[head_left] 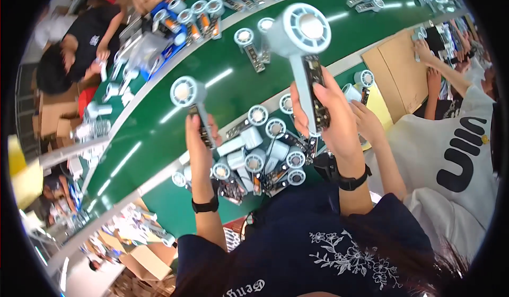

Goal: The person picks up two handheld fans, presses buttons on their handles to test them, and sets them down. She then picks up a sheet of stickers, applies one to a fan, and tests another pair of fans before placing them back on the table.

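Observation:
In my left hand (199,143) is a pale blue handheld fan (184,91), held by its handle over the near edge of the green belt. Its round head points up, and the open handle bares a dark circuit board. My right hand (334,109) grips a second handheld fan (305,28), raised higher and closer to me. My thumb lies along its exposed board, and the fingers wrap round the handle. Between my wrists, a heap of similar fans (254,161) lies on the green worktop, several with boards showing.
A green conveyor belt (143,118) curves across, carrying more fans (249,48). Rows of fans (201,16) stand beyond it. To my right sits a person in a white shirt (424,148), near a cardboard sheet (395,72). Another person (79,48) works across the belt. Cardboard boxes (146,262) stand lower left.

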The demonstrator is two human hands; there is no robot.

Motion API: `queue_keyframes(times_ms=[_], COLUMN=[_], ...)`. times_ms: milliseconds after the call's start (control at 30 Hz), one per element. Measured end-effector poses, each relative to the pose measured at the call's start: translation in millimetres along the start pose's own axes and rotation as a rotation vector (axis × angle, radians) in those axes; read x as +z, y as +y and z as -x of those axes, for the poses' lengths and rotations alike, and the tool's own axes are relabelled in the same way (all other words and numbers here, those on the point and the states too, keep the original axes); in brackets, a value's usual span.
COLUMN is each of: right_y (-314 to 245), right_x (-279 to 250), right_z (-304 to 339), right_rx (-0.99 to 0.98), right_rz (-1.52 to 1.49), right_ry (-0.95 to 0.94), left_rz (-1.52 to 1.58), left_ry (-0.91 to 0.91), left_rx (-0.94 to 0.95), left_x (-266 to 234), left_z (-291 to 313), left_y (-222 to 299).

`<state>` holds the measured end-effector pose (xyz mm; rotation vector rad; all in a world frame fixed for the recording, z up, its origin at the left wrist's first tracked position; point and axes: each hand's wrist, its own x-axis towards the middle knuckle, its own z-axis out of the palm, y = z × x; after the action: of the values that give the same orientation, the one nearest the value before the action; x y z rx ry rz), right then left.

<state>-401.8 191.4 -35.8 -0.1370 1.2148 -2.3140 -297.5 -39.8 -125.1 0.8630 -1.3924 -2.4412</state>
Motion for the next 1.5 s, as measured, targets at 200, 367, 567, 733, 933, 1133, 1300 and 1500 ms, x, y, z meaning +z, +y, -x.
queue_keyframes(times_ms=[200, 367, 567, 733, 933, 1133, 1300, 1500], right_y=[27.2, 44.2, 66.0, 75.7, 76.8, 58.8, 42.7, 22.3], right_x=[29.9, 56.5, 100.9, 128.8, 124.6, 116.5, 88.1, 72.8], right_z=[60.2, 98.0, 134.4, 157.4, 187.3, 203.0, 207.6, 219.8], right_rx=[0.072, 0.130, 0.110, 0.077, -0.049, -0.136, -0.131, -0.205], right_rz=[-0.033, 0.128, 0.141, 0.245, 0.248, 0.274, 0.332, 0.135], right_ry=[-0.125, -0.092, -0.183, -0.087, -0.114, -0.121, -0.196, -0.296], left_rz=[0.054, 0.063, 0.119, 0.145, 0.171, 0.128, 0.075, 0.068], left_ry=[-0.161, -0.291, -0.356, -0.314, -0.471, -0.495, -0.480, -0.456], left_rx=[0.058, 0.094, 0.172, 0.222, 0.292, 0.343, 0.329, 0.402], left_x=[22.1, -5.9, -37.5, -51.4, -29.5, 2.6, 14.0, 49.6], left_z=[100.3, 149.3, 177.7, 185.5, 196.1, 213.0, 223.8, 258.5], left_y=[16.2, 22.6, 22.5, 16.2, 28.0, 20.9, 6.5, 18.5])
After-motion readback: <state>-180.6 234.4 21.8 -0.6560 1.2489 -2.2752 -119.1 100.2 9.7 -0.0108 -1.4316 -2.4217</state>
